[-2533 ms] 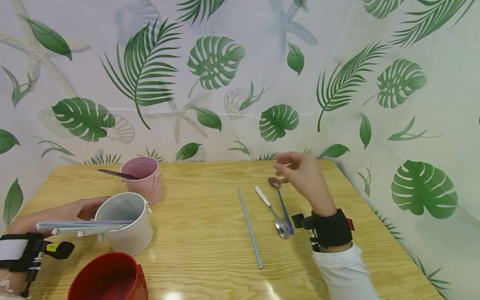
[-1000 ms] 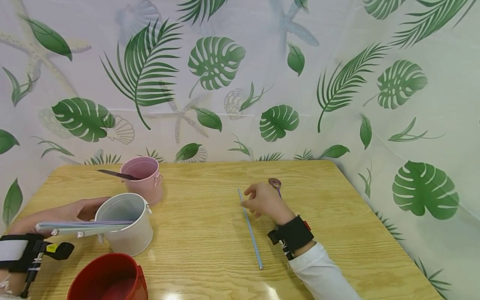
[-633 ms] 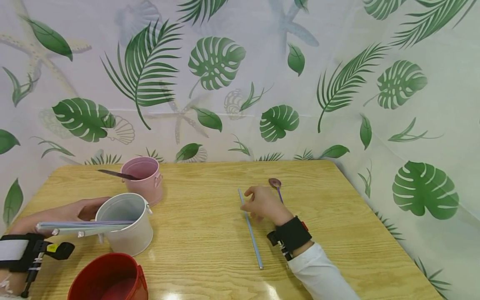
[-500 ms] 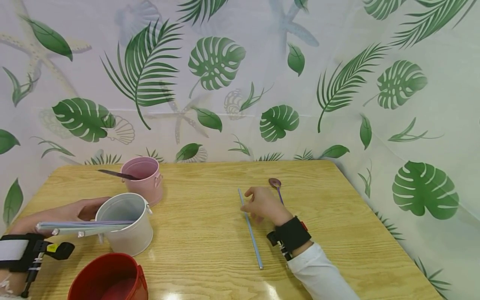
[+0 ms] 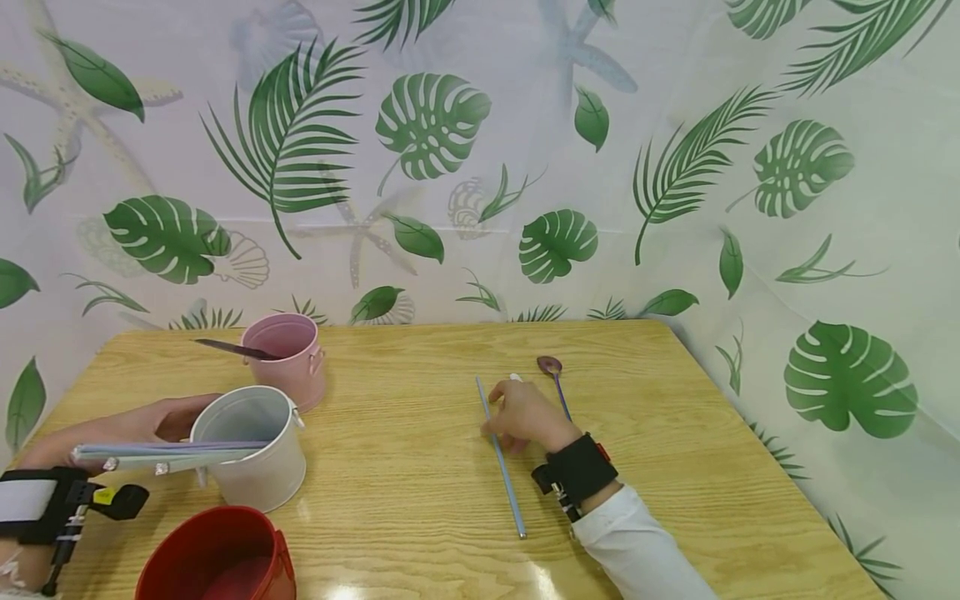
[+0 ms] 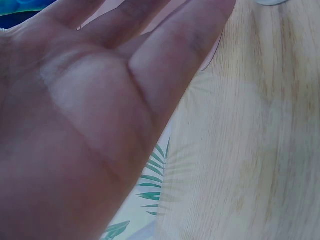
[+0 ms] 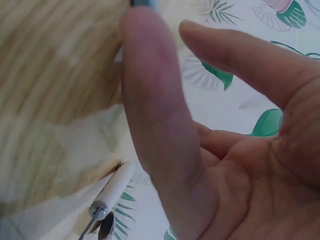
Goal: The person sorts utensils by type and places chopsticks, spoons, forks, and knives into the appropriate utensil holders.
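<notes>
In the head view my right hand is over a light-blue chopstick lying on the table. Its fingertips are at the chopstick's upper part. In the right wrist view one finger overlaps a bluish stick end, and another stands apart from it. Beside the hand are a white-handled spoon, mostly hidden in the head view, and a purple spoon. My left hand lies behind a white bucket, fingers straight in the left wrist view. Several pastel chopsticks lie across the bucket's rim.
A pink bucket with a dark knife leaning in it stands at the back left. A red bucket is at the front left. Behind the wooden table hangs a leaf-patterned cloth.
My right hand has come left and nearer from the purple spoon to the blue chopstick. Lately it shifted slightly nearer, uncovering the white handle's end. The left hand stays put.
</notes>
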Demonstrator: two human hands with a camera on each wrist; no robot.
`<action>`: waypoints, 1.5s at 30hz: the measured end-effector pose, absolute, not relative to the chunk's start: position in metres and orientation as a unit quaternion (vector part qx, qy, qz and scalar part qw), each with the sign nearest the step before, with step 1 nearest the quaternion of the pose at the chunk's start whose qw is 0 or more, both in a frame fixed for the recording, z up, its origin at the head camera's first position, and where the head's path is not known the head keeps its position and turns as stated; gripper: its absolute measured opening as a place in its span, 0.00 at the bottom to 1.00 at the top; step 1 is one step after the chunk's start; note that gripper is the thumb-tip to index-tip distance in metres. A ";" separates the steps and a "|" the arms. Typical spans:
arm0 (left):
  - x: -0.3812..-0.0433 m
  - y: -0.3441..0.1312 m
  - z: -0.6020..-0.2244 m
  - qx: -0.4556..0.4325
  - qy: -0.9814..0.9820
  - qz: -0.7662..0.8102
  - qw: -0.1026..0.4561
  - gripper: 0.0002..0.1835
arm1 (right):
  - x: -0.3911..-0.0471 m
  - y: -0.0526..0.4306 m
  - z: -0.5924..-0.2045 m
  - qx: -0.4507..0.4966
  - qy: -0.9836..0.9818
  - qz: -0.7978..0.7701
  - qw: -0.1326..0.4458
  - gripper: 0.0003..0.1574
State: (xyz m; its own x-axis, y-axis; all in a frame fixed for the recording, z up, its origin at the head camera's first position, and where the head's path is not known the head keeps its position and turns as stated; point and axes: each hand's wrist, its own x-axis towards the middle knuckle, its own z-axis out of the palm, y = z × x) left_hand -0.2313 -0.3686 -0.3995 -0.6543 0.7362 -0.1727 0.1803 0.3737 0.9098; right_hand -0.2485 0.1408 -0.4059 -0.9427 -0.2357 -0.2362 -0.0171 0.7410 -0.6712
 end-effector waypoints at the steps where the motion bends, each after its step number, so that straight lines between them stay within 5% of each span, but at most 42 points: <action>1: -0.232 -0.369 -0.400 0.294 0.777 0.473 0.292 0.46 | -0.249 0.141 -0.407 -0.068 0.920 -0.352 0.157 0.32; 45: -0.230 -0.365 -0.398 0.291 0.768 0.478 0.312 0.47 | -0.243 0.133 -0.411 -0.084 0.927 -0.344 0.126 0.12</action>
